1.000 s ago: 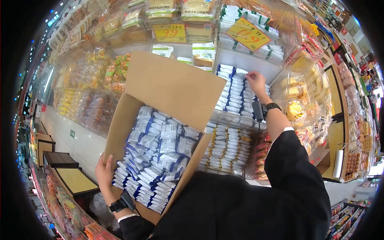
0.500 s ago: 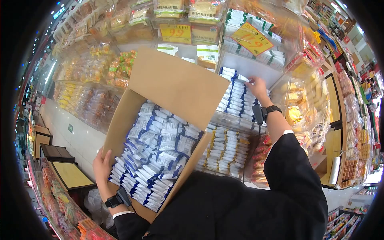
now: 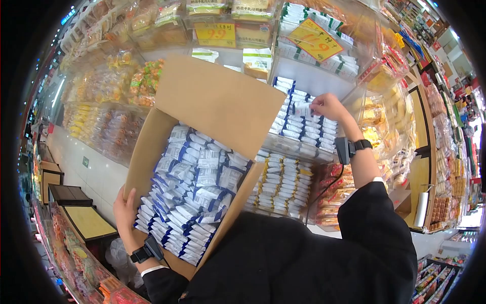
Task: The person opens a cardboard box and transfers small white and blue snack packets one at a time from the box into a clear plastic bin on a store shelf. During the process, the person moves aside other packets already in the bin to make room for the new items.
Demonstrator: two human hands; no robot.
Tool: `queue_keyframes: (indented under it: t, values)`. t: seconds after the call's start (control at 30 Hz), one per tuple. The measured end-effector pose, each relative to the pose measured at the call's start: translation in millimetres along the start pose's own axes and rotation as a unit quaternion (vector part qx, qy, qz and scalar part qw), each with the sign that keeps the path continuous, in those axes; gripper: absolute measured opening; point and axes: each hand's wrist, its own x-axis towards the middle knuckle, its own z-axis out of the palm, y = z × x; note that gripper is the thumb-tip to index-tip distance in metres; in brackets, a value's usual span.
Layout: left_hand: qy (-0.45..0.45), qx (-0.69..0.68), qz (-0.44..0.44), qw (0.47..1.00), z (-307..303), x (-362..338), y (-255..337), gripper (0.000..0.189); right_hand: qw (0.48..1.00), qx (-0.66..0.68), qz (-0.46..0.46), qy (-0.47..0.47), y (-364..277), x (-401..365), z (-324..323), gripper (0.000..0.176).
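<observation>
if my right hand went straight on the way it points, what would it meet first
Probably the blue-and-white packets in the bin, right at the fingertips of your right hand. Depth is unclear, so I can't tell whether it already touches one. The box flap looks farther along.

The open cardboard box (image 3: pixel 143 152) sits tilted, one broad flap raised, filled with small white-and-blue packets (image 3: pixel 197 177), neatly rowed near its lower end and jumbled above. Beyond it, matching packets (image 3: pixel 304 133) lie in columns inside a clear bin.
</observation>
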Motion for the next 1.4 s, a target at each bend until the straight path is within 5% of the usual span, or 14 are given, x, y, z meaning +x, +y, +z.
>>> queue_keyframes:
  t: [0.1,0.47,0.57,0.83,1.0,1.4]
  values:
    - [-0.008,0.004,0.001,1.0,-0.7,-0.5,1.6,0.045,0.991,0.068,0.019,-0.117,-8.6,-23.4,14.5,0.019]
    - [-0.001,-0.002,0.011,1.0,-2.3,-5.1,12.5,0.043,0.976,-0.051,-0.008,-0.212,-26.1,-68.4,34.7,0.023]
    - [0.005,0.017,-0.012,1.0,0.0,-2.7,7.1,0.043,0.968,0.135,0.053,-0.204,-6.6,-72.2,51.2,0.034]
    - [0.005,-0.015,-0.005,1.0,-1.3,-5.6,12.3,0.044,0.982,0.113,0.068,-0.136,-14.0,-69.6,42.0,0.043]
    - [0.012,-0.007,-0.001,1.0,0.2,-5.0,7.6,0.043,0.984,0.032,-0.049,-0.166,1.9,-46.6,61.3,0.037]
    - [0.008,-0.025,-0.009,1.0,1.2,-1.7,2.2,0.045,0.978,0.006,0.001,-0.208,-14.3,-49.7,60.0,0.031]
